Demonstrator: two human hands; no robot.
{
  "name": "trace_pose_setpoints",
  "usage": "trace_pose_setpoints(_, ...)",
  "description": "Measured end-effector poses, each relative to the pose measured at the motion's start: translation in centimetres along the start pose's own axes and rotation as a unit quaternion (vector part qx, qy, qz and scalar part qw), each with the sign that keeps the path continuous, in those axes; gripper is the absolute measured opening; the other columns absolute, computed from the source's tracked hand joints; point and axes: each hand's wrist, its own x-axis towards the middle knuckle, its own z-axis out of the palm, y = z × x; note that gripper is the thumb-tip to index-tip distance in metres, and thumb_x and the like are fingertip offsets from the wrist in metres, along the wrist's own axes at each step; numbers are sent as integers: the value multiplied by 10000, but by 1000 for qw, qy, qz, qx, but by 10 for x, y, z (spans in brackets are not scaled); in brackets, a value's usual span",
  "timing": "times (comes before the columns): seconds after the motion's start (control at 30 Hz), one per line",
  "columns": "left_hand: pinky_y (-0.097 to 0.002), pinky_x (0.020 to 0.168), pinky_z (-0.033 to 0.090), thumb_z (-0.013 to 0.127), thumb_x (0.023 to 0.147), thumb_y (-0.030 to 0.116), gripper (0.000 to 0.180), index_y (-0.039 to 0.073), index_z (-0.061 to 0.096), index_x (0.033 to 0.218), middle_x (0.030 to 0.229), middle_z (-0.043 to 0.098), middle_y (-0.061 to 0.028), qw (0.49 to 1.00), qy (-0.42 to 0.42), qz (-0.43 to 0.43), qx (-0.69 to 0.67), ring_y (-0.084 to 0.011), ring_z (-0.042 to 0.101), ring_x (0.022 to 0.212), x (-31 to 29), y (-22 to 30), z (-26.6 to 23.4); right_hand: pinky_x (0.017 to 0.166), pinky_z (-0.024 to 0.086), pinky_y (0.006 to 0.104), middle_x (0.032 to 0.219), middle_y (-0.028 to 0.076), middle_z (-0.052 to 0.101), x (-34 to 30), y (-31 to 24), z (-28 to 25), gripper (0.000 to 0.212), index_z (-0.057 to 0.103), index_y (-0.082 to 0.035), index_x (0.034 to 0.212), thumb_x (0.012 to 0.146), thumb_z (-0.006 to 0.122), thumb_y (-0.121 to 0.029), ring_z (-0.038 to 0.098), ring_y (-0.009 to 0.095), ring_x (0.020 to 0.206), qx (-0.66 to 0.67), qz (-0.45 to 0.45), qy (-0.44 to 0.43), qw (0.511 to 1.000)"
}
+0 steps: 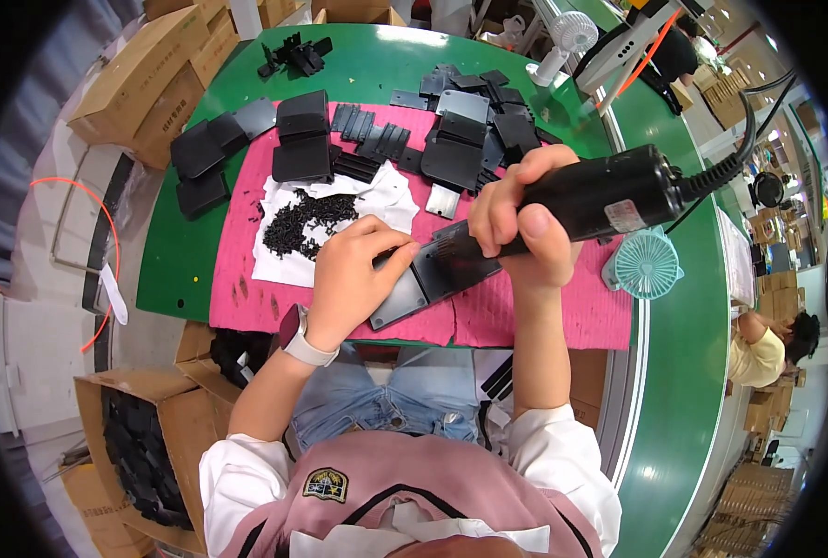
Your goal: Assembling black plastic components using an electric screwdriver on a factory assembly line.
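My right hand [530,219] is wrapped round a black corded electric screwdriver [614,191]. The tool lies tilted, its front end low over a flat black plastic housing [451,265] on the pink mat [544,312]; the tip is hidden. At the housing's left part, the thumb and fingers of my left hand [363,270] are drawn together on its edge. Whether a small screw is also between them cannot be made out. Beside that hand, many small black screws [293,223] lie heaped on a white cloth [386,197].
Black plastic parts [302,153] lie stacked at the mat's far side, with more covers [205,153] at left. A teal fan [645,263] stands right, a white fan [572,37] at the far right. A carton of black parts [144,446] sits lower left. A cord [721,172] runs off right.
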Motion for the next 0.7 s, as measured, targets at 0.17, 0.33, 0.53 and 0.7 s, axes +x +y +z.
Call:
trace_pose_setpoints(0.17,-320,603,489,715,760,124,119,28,714,831,756,638,-108,1000,-10,8,-26,-250,629,649,4,-3,3,434,394,256,591,65,498,0,4,0,315,444,-12,992,773,661,-75,465,132,443,-11,23,6,1000)
trace_pose_setpoints(0.33,-270,627,507,724,727,31,111,-5,710,831,774,661,-112,992,-12,-46,-118,-189,655,682,7,-1,4,580,429,232,749,50,557,3,9,-1,297,527,-18,928,711,720,-80,531,110,637,-111,69,-28,991)
trace_pose_setpoints(0.53,-270,646,516,717,731,20,103,-16,705,827,774,661,-105,989,-1,-54,-137,-188,659,692,3,0,4,591,436,228,790,34,576,3,15,6,277,574,-16,867,658,751,-59,545,97,666,-85,120,-29,989)
trace_pose_setpoints(0.7,-279,649,521,712,730,9,107,-25,701,831,776,654,-112,988,-8,-56,-141,-195,661,694,4,2,2,572,434,232,766,38,579,3,18,6,279,574,-15,865,652,750,-49,548,99,644,-94,124,-57,986)
